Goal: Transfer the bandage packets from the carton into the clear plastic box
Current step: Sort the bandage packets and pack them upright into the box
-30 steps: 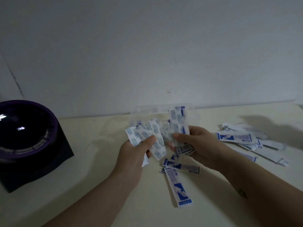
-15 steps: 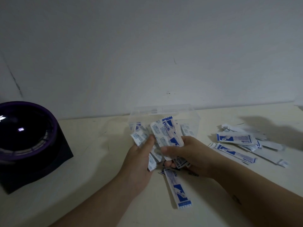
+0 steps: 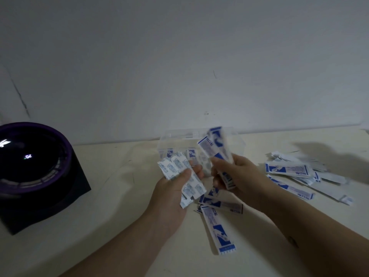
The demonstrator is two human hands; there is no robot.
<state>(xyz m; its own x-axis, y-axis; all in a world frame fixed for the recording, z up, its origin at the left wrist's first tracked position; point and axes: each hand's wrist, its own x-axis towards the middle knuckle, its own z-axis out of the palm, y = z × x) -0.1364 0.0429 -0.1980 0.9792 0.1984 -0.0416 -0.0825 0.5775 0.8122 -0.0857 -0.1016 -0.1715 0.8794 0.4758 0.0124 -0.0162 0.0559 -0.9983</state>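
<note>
Bandage packets (image 3: 179,169) | left hand (image 3: 171,198) grips a fan of them, thumb on top | right hand (image 3: 241,176) grips more, blurred

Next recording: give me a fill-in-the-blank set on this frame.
The left hand and right hand each grip several ___.
The box behind them is ___ plastic.
More packets lie loose on the box's ___ side.
The purple-rimmed device sits far ___ of the box.
Missing: packets; clear; right; left.
</note>
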